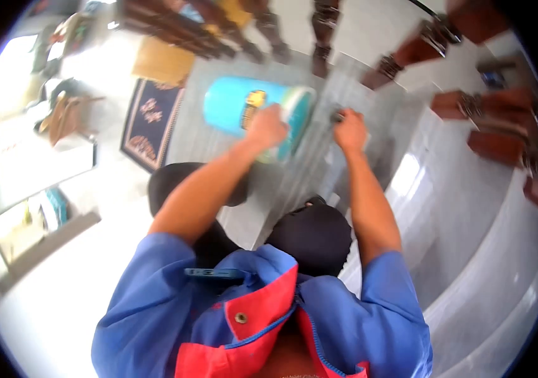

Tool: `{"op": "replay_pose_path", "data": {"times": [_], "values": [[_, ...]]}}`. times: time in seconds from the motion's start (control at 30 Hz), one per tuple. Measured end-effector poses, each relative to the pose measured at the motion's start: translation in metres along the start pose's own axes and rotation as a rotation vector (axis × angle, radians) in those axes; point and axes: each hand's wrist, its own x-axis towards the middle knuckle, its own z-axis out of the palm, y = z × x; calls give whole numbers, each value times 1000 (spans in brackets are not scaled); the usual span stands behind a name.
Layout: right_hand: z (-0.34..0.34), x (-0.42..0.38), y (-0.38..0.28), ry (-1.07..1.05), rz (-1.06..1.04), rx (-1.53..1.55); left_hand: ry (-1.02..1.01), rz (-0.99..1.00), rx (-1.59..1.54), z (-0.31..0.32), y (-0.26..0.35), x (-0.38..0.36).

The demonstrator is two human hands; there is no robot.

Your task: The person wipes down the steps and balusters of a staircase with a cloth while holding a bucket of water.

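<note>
A light-blue cylindrical tub with a yellow and black label and a pale rim lies on its side on the grey tiled floor. My left hand is closed against it near the rim, its fingers blurred by motion. To the right of the tub, my right hand is closed around a small dark object whose kind I cannot make out. Below that hand a pale, blurred streak shows over the floor.
Dark carved wooden furniture legs line the top and right. Left of the tub lies a dark patterned mat, with a yellowish panel above it. My knees are close below my hands. A phone sticks out of my shirt pocket.
</note>
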Motion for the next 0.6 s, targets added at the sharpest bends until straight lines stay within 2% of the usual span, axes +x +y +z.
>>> {"op": "replay_pose_path", "data": {"times": [0.03, 0.1, 0.17, 0.33, 0.47, 0.6], "values": [[1, 4, 5, -62, -33, -52, -49, -102, -53, -12, 20, -11], [11, 21, 13, -121, -82, -98, -20, -154, -97, -14, 33, -27], [32, 24, 24, -168, -169, -306, -19, -183, -147, -14, 35, -38], [41, 27, 26, -163, -157, -259, 33, -92, -87, -12, 27, -54], [36, 23, 27, -160, -128, -243, 4, -138, -75, -18, 27, -42], [29, 19, 26, -136, -100, -133, 0, -98, -45, -17, 19, -34]]}}
